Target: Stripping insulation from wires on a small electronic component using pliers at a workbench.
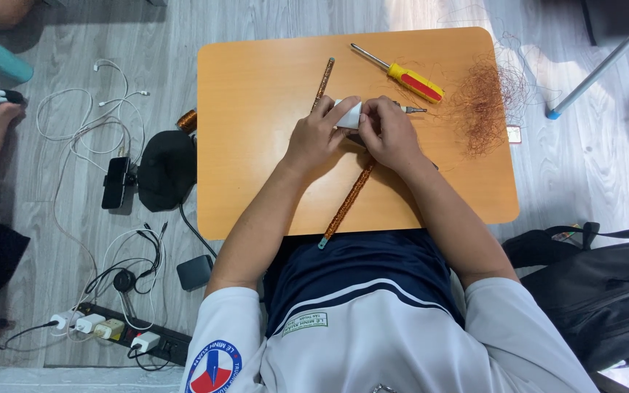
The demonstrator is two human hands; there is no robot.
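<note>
I see both hands meeting over the middle of the surface, closed together on a small white block. My left hand grips its near-left side and my right hand covers its right. A copper-wound rod passes under the hands, its long axis slanting from the near edge toward the far edge. Both forearms angle inward, wrists low.

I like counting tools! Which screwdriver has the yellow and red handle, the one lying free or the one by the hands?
The free one: the yellow-and-red screwdriver lies alone near the table's far edge. The other tool pokes out beside the right hand, its handle hidden.
</note>
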